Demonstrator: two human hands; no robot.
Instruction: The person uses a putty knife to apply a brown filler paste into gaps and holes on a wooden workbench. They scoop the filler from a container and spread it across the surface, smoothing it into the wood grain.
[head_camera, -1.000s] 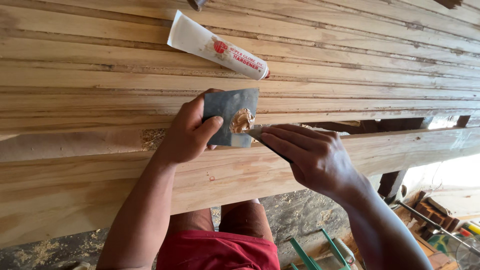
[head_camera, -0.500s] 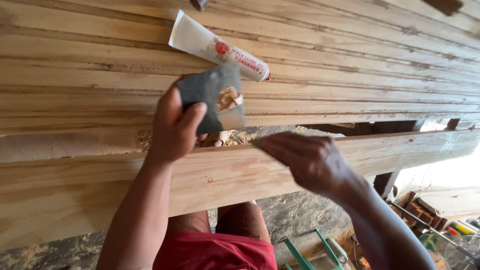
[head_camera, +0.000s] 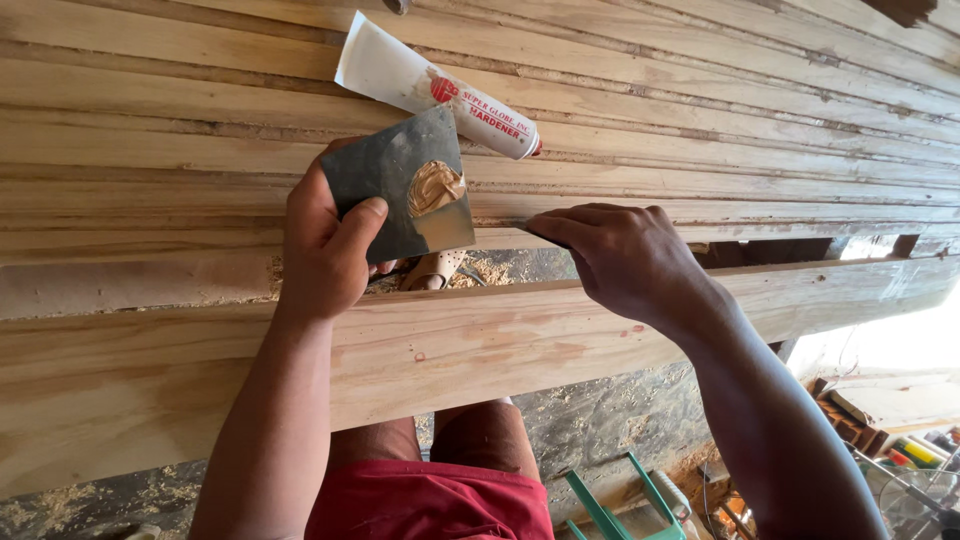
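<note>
Gripping grey card (head_camera: 385, 180) with tan filler blob (head_camera: 435, 186), left hand (head_camera: 325, 250); right hand (head_camera: 625, 260) fingers curled, pressing plank (head_camera: 700, 210); tube (head_camera: 435, 88) behind

A flat, dark grey square plate (head_camera: 390, 185) is held tilted up in the left hand (head_camera: 325, 245), thumb across its lower face, above a stack of pale wooden planks (head_camera: 200, 130). A smooth tan dab of filler paste (head_camera: 434, 187) sits on the plate's right side, toward 3 o'clock, smeared thin down to the lower corner. The right hand (head_camera: 625, 260), at 3 o'clock from the plate, presses its fingertips (head_camera: 545, 228) to the edge of a plank.
</note>
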